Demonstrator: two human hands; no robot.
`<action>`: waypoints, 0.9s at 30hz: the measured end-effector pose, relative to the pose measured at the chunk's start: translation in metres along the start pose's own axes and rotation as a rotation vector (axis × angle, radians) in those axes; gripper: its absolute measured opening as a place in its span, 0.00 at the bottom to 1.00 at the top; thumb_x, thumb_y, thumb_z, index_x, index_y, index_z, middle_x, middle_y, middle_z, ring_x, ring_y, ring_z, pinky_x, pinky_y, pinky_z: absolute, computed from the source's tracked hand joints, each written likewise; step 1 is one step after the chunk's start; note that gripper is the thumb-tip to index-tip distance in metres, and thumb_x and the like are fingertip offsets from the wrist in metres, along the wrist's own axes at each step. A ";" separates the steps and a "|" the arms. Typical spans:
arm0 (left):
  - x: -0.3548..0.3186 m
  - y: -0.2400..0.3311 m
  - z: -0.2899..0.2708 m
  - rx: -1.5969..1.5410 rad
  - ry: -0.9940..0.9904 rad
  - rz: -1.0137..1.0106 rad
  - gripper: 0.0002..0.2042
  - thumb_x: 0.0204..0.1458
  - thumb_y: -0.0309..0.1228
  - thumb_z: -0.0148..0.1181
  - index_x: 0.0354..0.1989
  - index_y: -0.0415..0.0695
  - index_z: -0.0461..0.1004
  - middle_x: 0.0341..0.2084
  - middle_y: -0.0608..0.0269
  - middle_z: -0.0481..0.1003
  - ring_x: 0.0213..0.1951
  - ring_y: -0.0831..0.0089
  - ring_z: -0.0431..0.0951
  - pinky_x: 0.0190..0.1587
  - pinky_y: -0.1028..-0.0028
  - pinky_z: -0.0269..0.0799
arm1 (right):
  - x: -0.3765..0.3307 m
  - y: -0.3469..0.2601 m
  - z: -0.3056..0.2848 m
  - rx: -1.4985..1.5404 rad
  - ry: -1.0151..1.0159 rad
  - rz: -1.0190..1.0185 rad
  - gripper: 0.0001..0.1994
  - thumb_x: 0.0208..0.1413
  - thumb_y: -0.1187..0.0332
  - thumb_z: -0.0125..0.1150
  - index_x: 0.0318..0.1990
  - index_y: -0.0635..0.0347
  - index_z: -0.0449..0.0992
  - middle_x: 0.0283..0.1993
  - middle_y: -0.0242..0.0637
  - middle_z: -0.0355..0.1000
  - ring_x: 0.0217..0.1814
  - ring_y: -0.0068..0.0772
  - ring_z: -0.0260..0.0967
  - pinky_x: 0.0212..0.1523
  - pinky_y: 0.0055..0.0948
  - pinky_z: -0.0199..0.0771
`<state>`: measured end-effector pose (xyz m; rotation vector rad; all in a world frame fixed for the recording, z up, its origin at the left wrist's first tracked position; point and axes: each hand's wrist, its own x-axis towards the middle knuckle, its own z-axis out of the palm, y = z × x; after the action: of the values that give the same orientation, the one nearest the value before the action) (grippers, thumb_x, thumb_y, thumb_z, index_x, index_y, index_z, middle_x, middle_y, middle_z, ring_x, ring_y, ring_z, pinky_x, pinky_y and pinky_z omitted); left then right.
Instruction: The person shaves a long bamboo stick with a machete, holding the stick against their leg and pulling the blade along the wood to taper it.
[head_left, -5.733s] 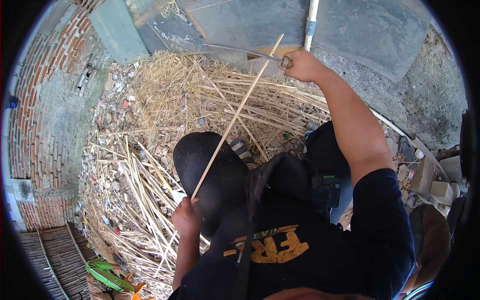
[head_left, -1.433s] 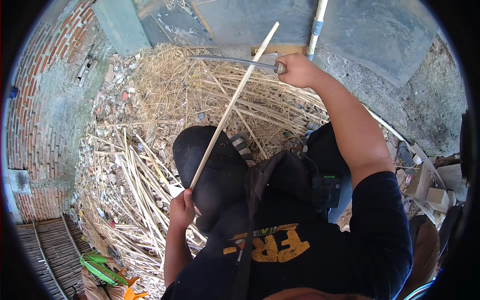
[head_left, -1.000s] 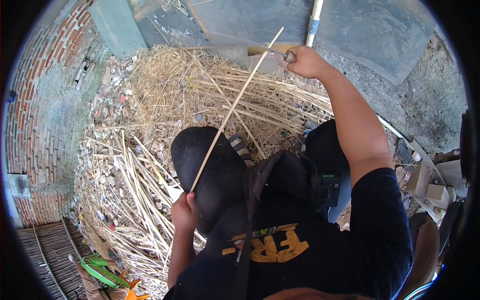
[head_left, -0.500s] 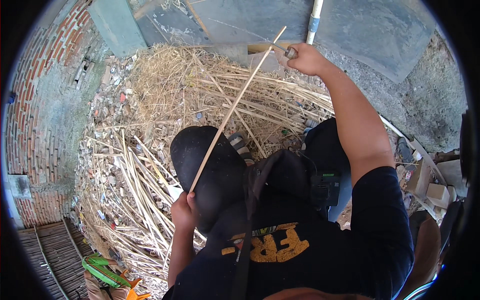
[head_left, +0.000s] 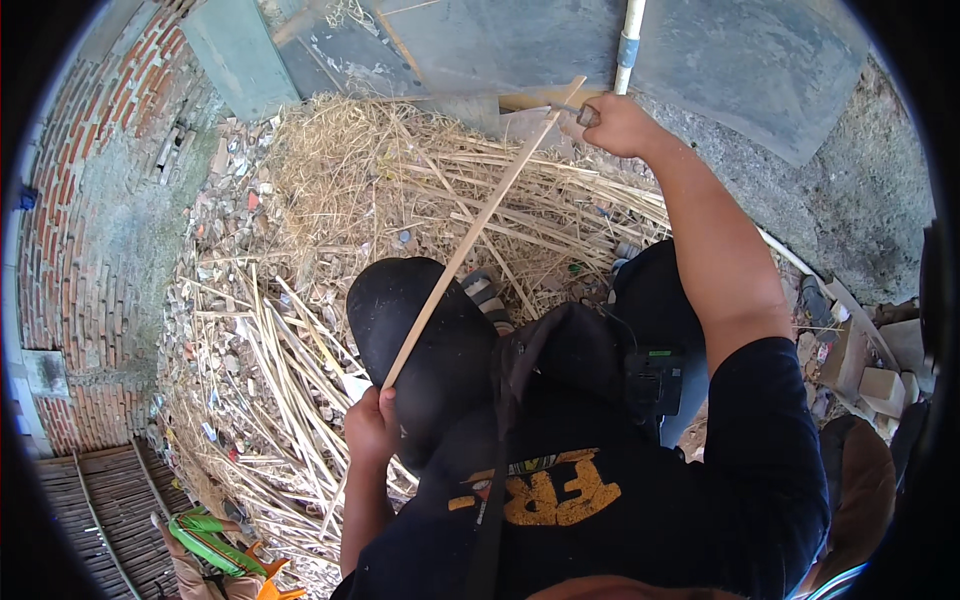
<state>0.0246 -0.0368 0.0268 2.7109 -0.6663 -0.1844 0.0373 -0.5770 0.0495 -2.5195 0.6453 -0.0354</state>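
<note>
A long, pale bamboo strip [head_left: 478,228] slants across my view, from my left thigh up toward the right. My left hand [head_left: 371,424] pinches its lower end beside the dark-clad knee [head_left: 395,300]. At the far end my right hand [head_left: 622,125], arm stretched out, is closed round the handle of a knife [head_left: 590,116]. The knife lies against or just beside the strip near its top; its blade is mostly hard to make out now. The strip's broad flat face shows toward me.
Loose bamboo strips [head_left: 285,345] lie on the rubble to the left. Fine shavings [head_left: 330,170] heap up ahead. A brick wall [head_left: 85,250] rises at left, grey panels [head_left: 740,60] and a white pipe [head_left: 631,45] at the far side. Another person's green clothing [head_left: 205,540] shows lower left.
The strip has turned to show its broader face, its far end shifting slightly right and down. The knife's long blade, plainly visible earlier pointing up-left, now barely shows. My left hand keeps its hold.
</note>
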 end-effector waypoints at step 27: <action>0.006 -0.002 0.000 -0.275 -0.058 -0.030 0.25 0.67 0.47 0.45 0.23 0.38 0.68 0.10 0.55 0.68 0.16 0.61 0.74 0.21 0.65 0.64 | -0.025 -0.026 -0.019 0.128 0.026 -0.104 0.12 0.46 0.67 0.63 0.38 0.61 0.78 0.32 0.47 0.77 0.37 0.48 0.75 0.40 0.42 0.74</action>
<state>0.0305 -0.0380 0.0259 2.4600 -0.5704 -0.3368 0.0234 -0.5556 0.0819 -2.4301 0.5046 -0.1428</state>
